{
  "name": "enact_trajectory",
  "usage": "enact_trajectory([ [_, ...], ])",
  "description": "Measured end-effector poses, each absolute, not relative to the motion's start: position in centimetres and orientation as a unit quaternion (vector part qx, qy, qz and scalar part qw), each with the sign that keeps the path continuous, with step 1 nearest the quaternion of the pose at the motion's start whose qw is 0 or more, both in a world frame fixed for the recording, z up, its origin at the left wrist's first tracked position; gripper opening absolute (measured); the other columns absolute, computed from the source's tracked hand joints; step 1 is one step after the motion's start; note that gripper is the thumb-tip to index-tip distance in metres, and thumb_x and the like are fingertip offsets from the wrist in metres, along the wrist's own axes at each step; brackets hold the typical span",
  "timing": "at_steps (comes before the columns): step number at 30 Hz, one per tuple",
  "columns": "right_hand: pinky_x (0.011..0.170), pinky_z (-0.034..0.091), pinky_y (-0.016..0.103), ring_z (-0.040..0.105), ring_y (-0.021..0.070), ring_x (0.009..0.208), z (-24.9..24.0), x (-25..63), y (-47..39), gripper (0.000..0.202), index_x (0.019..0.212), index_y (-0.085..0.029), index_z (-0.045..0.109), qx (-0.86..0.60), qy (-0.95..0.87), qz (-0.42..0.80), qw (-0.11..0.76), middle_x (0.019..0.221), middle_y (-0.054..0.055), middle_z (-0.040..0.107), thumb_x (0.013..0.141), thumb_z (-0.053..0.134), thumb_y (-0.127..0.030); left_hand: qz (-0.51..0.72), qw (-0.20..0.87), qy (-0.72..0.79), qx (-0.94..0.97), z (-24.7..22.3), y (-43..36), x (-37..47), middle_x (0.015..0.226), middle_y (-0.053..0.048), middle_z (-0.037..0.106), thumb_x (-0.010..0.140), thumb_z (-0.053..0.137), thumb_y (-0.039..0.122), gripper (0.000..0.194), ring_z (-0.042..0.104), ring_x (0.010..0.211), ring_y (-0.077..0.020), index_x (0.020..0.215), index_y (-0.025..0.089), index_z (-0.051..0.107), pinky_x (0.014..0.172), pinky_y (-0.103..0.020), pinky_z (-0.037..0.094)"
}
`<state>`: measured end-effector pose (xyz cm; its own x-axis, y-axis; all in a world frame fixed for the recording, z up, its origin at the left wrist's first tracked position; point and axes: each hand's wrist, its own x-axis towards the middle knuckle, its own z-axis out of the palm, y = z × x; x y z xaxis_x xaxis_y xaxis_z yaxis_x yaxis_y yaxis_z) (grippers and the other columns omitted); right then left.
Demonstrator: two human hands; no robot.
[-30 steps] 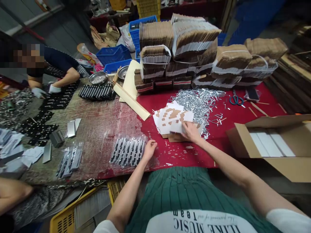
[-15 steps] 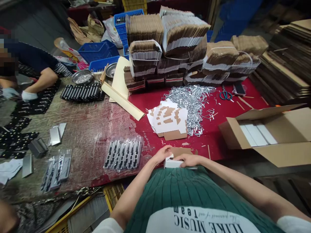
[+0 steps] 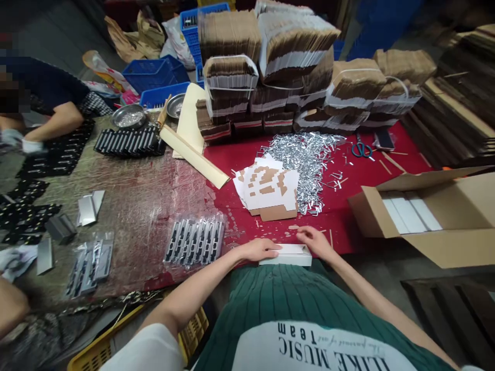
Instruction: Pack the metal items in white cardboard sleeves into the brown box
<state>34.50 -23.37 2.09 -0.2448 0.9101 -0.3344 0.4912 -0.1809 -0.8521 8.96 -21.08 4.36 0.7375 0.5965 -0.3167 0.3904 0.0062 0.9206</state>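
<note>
A small white cardboard box [image 3: 289, 260] lies at the table's front edge, close against my green top. My left hand [image 3: 261, 249] grips its left part, fingers over the top. At the right end the box's edge looks unclosed. My right hand [image 3: 316, 243] is just beyond that end, its fingers bent and loosely apart, with nothing visible in them. Beyond the hands is a pile of flat white-and-brown carton blanks [image 3: 268, 188]. A heap of small bent metal pieces [image 3: 305, 165] lies behind those blanks.
An open carton [image 3: 456, 245] holding white boxes stands at right. Bundled cardboard stacks [image 3: 232, 77] line the back. Bagged metal parts [image 3: 195, 239] lie left of me. Scissors [image 3: 361, 148] rest at back right. A co-worker's gloved hand [image 3: 33, 146] is over black parts at far left.
The brown flap behind the box has folded over, so its top now shows white. My right hand has moved from the box's front to beyond its right end; my left hand lies flatter on top.
</note>
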Motion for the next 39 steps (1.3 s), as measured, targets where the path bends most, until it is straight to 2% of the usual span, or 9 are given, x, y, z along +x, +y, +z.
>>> enact_trajectory([
  [4,0.052,0.034,0.023,0.049,0.0137,0.058,0.9,33.6,-21.5,0.037,0.069,-0.018,0.058,-0.447,-0.704,0.552,0.021,0.065,0.0,0.059,0.065,0.065,-0.054,-0.006,0.588,0.377,0.716,2.9,-20.1,10.1,0.085,-0.003,0.071,0.062,0.071,0.033,0.028,0.063,0.075,-0.0198,0.088,0.023,0.071,0.07,-0.026,0.046],
  [8,0.051,0.032,0.024,0.048,0.0145,0.056,1.0,33.2,-20.4,0.041,0.06,-0.019,0.05,-0.568,-0.687,0.445,0.092,0.058,0.001,0.054,0.073,0.055,-0.057,0.008,0.524,0.479,0.704,1.6,-20.8,9.2,0.066,-0.002,0.066,0.057,0.073,0.027,0.015,0.059,0.065,-0.0196,0.069,0.02,0.066,0.063,-0.026,0.043],
  [11,0.052,0.037,0.026,0.053,0.0171,0.057,1.8,32.3,-20.5,0.049,0.067,-0.019,0.054,-0.645,-0.591,0.455,0.167,0.059,0.004,0.058,0.085,0.034,-0.059,0.126,0.533,0.58,0.603,0.9,-22.3,8.4,0.076,-0.003,0.066,0.07,0.061,0.032,0.019,0.059,0.068,-0.0177,0.081,0.016,0.064,0.062,-0.026,0.043],
  [14,0.062,0.046,0.029,0.06,0.0204,0.073,2.0,29.0,-20.7,0.042,0.091,-0.017,0.059,-0.57,-0.62,0.5,0.202,0.082,0.008,0.066,0.087,0.038,-0.053,0.217,0.553,0.629,0.502,0.1,-23.2,9.0,0.08,-0.004,0.066,0.082,0.047,0.036,0.029,0.058,0.068,-0.0157,0.091,0.013,0.062,0.064,-0.026,0.045],
  [17,0.075,0.047,0.033,0.058,0.0224,0.093,1.1,25.3,-20.3,0.031,0.109,-0.018,0.055,-0.54,-0.724,0.376,0.207,0.106,0.011,0.062,0.091,0.038,-0.036,0.213,0.526,0.642,0.515,-0.2,-23.6,8.7,0.082,-0.005,0.067,0.084,0.045,0.032,0.026,0.06,0.074,-0.0164,0.091,0.015,0.063,0.073,-0.029,0.046],
  [22,0.068,0.045,0.031,0.057,0.0223,0.085,-0.7,24.4,-20.1,0.016,0.091,-0.019,0.061,-0.438,-0.857,0.266,0.049,0.092,0.01,0.062,0.087,0.046,-0.02,0.114,0.208,0.808,0.54,1.0,-25.4,2.0,0.11,-0.014,0.062,0.085,0.042,0.026,0.034,0.055,0.101,-0.0257,0.112,0.016,0.06,0.088,-0.04,0.042],
  [27,0.076,0.043,0.031,0.055,0.0211,0.091,-1.4,30.8,-19.6,0.03,0.095,-0.02,0.059,-0.591,-0.749,0.241,0.178,0.095,0.01,0.06,0.092,0.033,-0.034,-0.076,0.002,0.84,0.537,1.2,-27.9,-1.6,0.145,-0.019,0.029,0.086,0.044,0.037,0.05,0.027,0.129,-0.04,0.135,0.024,0.044,0.092,-0.062,0.031],
  [31,0.069,0.042,0.034,0.057,0.0259,0.082,-3.8,37.5,-15.5,0.036,0.097,-0.01,0.06,-0.86,-0.439,0.216,0.145,0.092,0.019,0.061,0.087,0.034,-0.035,-0.128,0.016,0.769,0.626,-0.1,-28.6,1.5,0.148,-0.017,0.025,0.082,0.051,0.028,0.052,0.019,0.134,-0.0396,0.133,0.025,0.045,0.097,-0.061,0.025],
  [39,0.059,0.036,0.03,0.056,0.0221,0.065,-4.2,40.3,-16.6,0.017,0.073,-0.019,0.06,-0.826,-0.491,0.267,0.071,0.068,0.009,0.062,0.073,0.049,-0.032,-0.106,0.09,0.786,0.603,-0.3,-26.4,2.2,0.124,-0.018,0.048,0.081,0.049,0.025,0.06,0.046,0.108,-0.0295,0.138,0.017,0.034,0.089,-0.045,0.039],
])
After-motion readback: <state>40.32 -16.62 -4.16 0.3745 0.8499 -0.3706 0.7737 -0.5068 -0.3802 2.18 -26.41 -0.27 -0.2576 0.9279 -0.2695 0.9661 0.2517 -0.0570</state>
